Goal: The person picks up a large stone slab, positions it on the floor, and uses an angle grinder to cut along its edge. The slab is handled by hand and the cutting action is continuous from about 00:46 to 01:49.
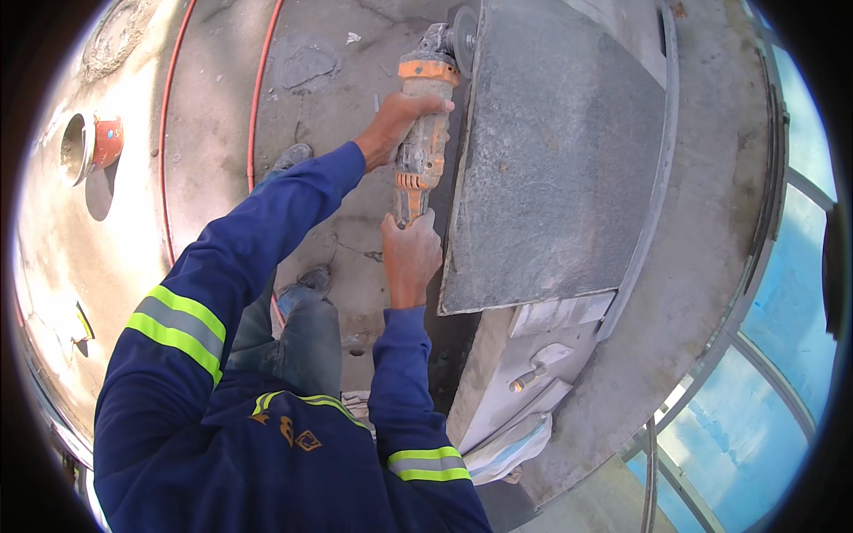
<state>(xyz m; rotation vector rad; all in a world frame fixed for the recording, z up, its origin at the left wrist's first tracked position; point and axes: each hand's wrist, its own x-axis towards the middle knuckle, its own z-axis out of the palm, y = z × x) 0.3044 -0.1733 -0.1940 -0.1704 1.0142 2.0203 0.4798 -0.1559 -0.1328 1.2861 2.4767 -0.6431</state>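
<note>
An orange angle grinder [421,133] was held in both hands. The left hand [398,124] was wrapped around the middle of its body, fingers curled over the top and closed tight on the casing. The right hand [410,253] was clamped around the rear end of the tool, just below the left hand, with the fingers folded about the handle. Beyond the left hand, at the far end of the grinder, the disc [463,37] was set against the upper left corner of a grey stone slab [555,160]. The slab lay immediately to the right of both hands, its long left edge running beside the tool. Under the slab, below and right of the right hand, a pale worktable [533,373] was seen. Left of the hands, a red hose [165,133] was laid across the concrete floor [222,107].
</note>
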